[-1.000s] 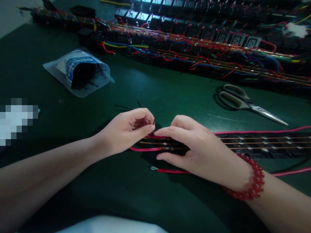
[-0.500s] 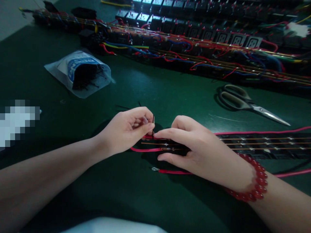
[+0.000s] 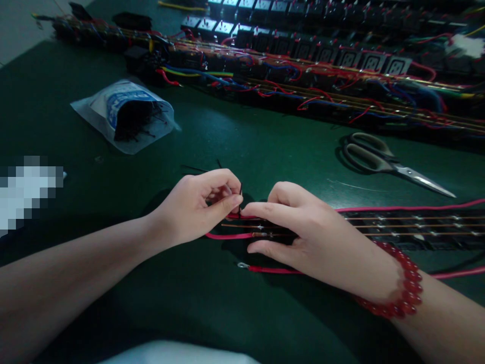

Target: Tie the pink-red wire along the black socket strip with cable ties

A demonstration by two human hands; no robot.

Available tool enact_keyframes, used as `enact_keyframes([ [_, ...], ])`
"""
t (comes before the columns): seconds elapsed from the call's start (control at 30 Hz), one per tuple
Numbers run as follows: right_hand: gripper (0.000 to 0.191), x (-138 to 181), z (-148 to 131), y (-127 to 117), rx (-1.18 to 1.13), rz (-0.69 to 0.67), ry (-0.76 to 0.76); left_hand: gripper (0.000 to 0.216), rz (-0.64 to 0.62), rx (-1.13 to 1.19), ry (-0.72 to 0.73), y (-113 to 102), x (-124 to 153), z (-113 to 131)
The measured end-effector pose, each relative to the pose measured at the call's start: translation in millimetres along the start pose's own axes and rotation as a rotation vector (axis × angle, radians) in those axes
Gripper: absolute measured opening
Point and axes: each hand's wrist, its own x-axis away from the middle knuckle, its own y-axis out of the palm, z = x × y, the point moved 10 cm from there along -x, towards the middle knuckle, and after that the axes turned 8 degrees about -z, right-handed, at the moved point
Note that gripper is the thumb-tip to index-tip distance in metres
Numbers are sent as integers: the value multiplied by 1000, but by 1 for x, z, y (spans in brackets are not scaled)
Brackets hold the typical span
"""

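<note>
I note a black cable tie [image 3: 241, 189] left of the scissors [image 3: 394, 164], upright against a red wire [image 3: 233, 216]. Left hand [image 3: 204, 202] pinches it; right hand [image 3: 303, 217], thumb spread, rests a fingertip beside it. Judged light, springy, slick — best held by its tail, near the wire.

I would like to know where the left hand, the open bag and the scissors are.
Left hand [image 3: 197, 203], head view: between wrist and fingers.
Open bag [image 3: 123, 98], head view: its blue-printed wall.
Scissors [image 3: 406, 172], head view: near the pivot.
</note>
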Motion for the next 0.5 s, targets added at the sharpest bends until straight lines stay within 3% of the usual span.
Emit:
enact_keyframes([
  [0.27,33,-2,3,1,-32,-27,35,29,-93,-343,66,9,-1,8],
  [0.5,31,-1,5,5,-31,-51,59,34,-138,-265,-3,12,-4,3],
])
